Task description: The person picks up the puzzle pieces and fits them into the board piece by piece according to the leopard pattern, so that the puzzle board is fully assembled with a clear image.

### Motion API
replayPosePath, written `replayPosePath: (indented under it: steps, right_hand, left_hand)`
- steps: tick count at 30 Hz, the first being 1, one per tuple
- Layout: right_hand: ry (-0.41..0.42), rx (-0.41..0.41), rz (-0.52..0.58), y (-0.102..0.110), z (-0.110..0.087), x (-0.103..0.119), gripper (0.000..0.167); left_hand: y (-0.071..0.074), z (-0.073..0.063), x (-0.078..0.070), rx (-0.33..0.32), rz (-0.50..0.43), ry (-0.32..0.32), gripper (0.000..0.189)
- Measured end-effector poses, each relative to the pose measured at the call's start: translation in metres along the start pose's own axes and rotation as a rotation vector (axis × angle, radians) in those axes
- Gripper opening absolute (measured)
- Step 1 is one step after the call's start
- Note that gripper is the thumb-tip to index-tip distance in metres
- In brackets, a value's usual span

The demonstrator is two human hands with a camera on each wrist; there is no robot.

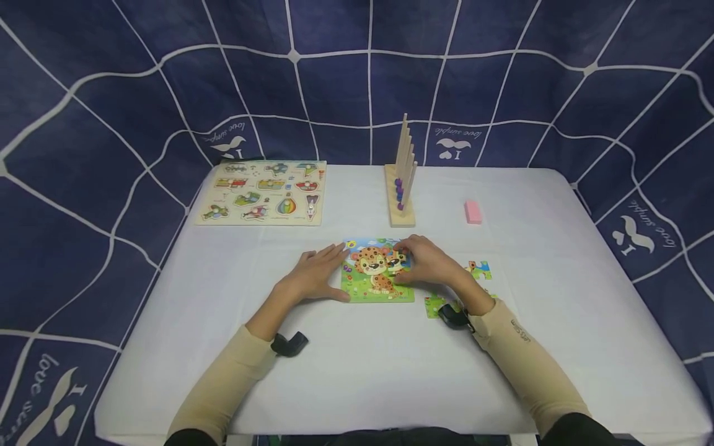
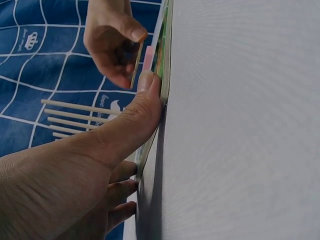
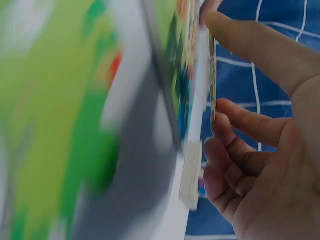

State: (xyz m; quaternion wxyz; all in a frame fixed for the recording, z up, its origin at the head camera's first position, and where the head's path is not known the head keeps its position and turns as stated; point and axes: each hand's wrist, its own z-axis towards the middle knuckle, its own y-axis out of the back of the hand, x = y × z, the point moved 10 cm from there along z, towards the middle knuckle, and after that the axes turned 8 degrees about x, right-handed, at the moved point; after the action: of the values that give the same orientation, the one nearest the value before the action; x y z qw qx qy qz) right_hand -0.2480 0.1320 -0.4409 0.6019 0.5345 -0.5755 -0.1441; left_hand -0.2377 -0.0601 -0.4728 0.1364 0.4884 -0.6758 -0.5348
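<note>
A jigsaw board with a cartoon leopard picture in a green meadow lies in the middle of the table. My left hand rests along the board's left side, thumb low and fingers spread toward the upper corner. In the left wrist view the straight thumb presses against the board's edge. Over the right part of the board, my right hand pinches a thin puzzle piece between thumb and fingertips. The left wrist view shows that piece edge-on, held off the board; its printed face cannot be made out.
Loose puzzle pieces lie right of the board, partly under the right forearm. Behind stand a wooden peg rack with purple beads and a pink block. A vehicle-picture peg board lies at the back left.
</note>
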Motion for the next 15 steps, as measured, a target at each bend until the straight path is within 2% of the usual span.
replayPosePath:
  steps: [7, 15]
  right_hand:
    - [0.018, 0.026, 0.009, -0.012, 0.017, 0.019, 0.074]
    - [0.009, 0.04, -0.013, -0.022, 0.026, 0.025, 0.074]
  left_hand:
    - [0.0, 0.0, 0.0, 0.008, 0.012, 0.007, 0.113]
    - [0.0, 0.0, 0.0, 0.0, 0.012, 0.002, 0.112]
